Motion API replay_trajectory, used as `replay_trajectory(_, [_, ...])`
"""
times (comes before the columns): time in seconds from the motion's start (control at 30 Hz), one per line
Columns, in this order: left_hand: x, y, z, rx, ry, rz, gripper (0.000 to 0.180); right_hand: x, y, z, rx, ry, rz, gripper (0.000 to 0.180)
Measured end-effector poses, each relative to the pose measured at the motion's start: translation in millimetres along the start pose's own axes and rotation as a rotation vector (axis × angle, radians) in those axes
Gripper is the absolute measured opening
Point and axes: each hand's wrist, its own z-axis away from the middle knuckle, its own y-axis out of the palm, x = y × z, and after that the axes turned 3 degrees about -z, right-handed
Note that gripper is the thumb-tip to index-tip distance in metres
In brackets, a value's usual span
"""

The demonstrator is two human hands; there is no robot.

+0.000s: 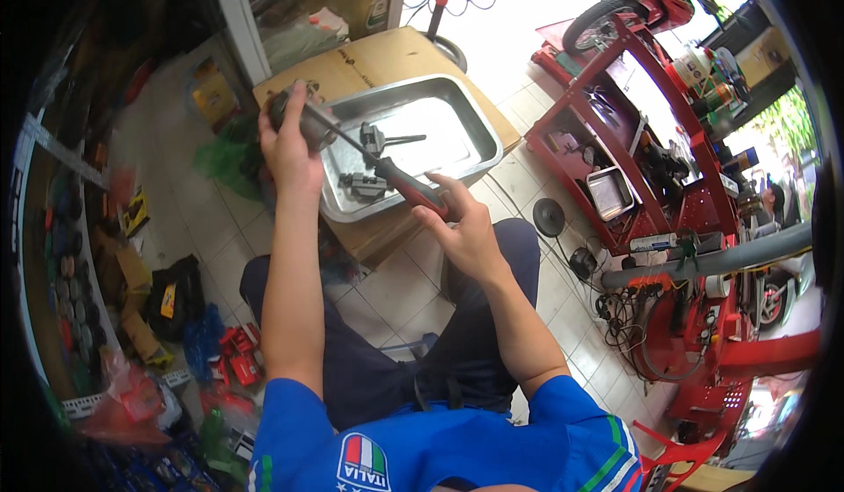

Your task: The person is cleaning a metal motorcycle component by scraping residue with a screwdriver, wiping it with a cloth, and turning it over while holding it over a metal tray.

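Head view: your left hand is raised over the near-left corner of the metal tray, fingers wrapped tight round a dark grey cylindrical part. Your right hand sits lower and to the right, just in front of the tray's near edge, fingers curled shut on the red-and-black handle of a screwdriver. Its shaft runs up-left across the tray corner and meets the cyl. part at your left hand; can't tell exactly where the tip seats, it's hidden by the part and fingers.

In the tray lie two small dark metal pieces, one w/ a thin rod sticking out to the right. The tray rests on a low wooden board on the tiled floor.

To your right stands a red tool cart w/ shelves of bottles, tools and a small steel pan. A grey pipe crosses in front of it. Boxes and red packets sit on the floor at your left.
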Motion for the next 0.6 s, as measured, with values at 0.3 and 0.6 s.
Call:
replay_trajectory(0.3, [-18.9,-20.3,-17.5,0.119,-0.218,0.344,0.061,-21.5,-45.1,-11.6,-0.309,0.128,-0.076,0.042])
replay_trajectory(0.6, [-23.3,-16.6,-5.0,0.255,-0.389,0.631,0.087,-27.5,-53.0,-25.3,-0.253,0.008,0.436,0.039])
